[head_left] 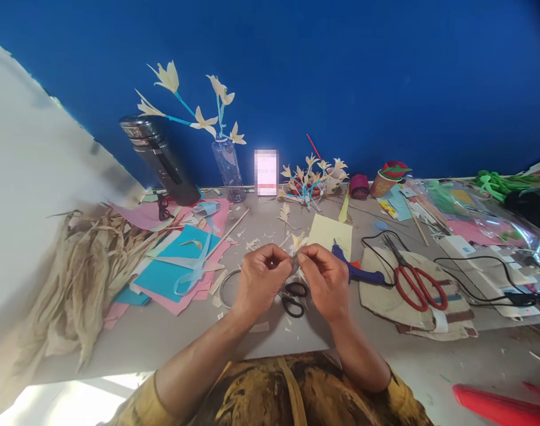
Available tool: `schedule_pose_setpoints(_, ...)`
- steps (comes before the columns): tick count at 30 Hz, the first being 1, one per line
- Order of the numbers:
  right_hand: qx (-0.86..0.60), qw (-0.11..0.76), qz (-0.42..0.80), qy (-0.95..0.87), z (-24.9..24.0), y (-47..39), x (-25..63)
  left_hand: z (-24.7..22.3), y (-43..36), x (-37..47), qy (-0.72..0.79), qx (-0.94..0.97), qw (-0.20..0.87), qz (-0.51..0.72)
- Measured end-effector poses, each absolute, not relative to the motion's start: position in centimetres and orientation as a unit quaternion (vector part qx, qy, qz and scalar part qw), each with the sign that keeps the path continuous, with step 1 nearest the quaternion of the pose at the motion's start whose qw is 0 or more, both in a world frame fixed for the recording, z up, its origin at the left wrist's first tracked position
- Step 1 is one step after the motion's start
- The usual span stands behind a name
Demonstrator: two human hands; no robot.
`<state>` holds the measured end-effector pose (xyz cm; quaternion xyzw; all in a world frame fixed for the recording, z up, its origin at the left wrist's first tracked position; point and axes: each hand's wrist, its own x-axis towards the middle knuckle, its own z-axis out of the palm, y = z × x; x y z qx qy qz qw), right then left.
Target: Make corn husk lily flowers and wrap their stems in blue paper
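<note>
Near the middle of the table, my left hand [263,278] and my right hand [325,275] meet fingertip to fingertip. Both are closed in a pinch at the base of a small cream flower [298,241], whose petals stick up just beyond the fingers. The part between the fingertips is small and partly hidden. Black-handled scissors [294,299] lie below, between my wrists. A ring of wire [228,290] is beside my left hand. To the right of my right hand is a blue glue gun [363,273].
Dried husks [81,284] and coloured paper [176,263] lie at left. Behind stand a dark flask [166,163] and a bottle [228,168] of tall flowers. Red-handled scissors [418,284] rest on cloth at right, beside a white power strip [474,272] and cables.
</note>
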<state>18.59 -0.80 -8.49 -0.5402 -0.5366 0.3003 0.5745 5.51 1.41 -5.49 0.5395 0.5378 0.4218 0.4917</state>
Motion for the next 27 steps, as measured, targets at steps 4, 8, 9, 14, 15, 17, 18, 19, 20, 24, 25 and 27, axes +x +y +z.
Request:
schedule_pose_setpoints(4,-0.545,0.567,0.258,-0.561,-8.2,-1.1,18.5,-5.6,1.3,5.6,0.540,0.535,0.485,0.432)
schedule_pose_setpoints(8,-0.554,0.570,0.263,-0.546,-7.7,-1.3,18.3,-5.6,1.1,5.7,0.547,0.567,0.428,0.442)
schedule_pose_setpoints(9,-0.560,0.569,0.268,-0.539,-7.5,-1.3,18.2,-5.7,1.1,5.8,0.546,0.586,0.393,0.452)
schedule_pose_setpoints(14,-0.591,0.572,0.280,-0.496,-7.2,-0.8,17.5,-6.4,0.9,6.8,0.515,0.661,0.200,0.508)
schedule_pose_setpoints(15,-0.594,0.576,0.283,-0.485,-7.3,-0.7,17.5,-6.5,1.0,7.0,0.511,0.663,0.186,0.515)
schedule_pose_setpoints(17,-0.600,0.580,0.284,-0.473,-7.5,-0.5,17.7,-6.4,1.0,7.1,0.506,0.657,0.213,0.517)
schedule_pose_setpoints(18,-0.599,0.581,0.285,-0.472,-7.6,-0.4,17.9,-6.3,1.0,7.0,0.505,0.648,0.257,0.509)
schedule_pose_setpoints(19,-0.594,0.584,0.291,-0.470,-7.7,-0.4,18.2,-6.1,1.0,6.7,0.501,0.636,0.312,0.497)
schedule_pose_setpoints(20,-0.584,0.589,0.305,-0.468,-7.9,-0.3,18.5,-5.9,1.0,6.4,0.495,0.623,0.365,0.484)
schedule_pose_setpoints(24,-0.501,0.615,0.420,-0.441,-8.6,0.0,19.6,-5.4,1.2,4.5,0.459,0.613,0.434,0.474)
schedule_pose_setpoints(25,-0.483,0.619,0.442,-0.433,-8.7,0.1,19.7,-5.4,1.3,4.1,0.455,0.618,0.430,0.475)
schedule_pose_setpoints(27,-0.463,0.621,0.470,-0.424,-8.9,0.1,19.6,-5.4,1.4,3.6,0.453,0.612,0.451,0.466)
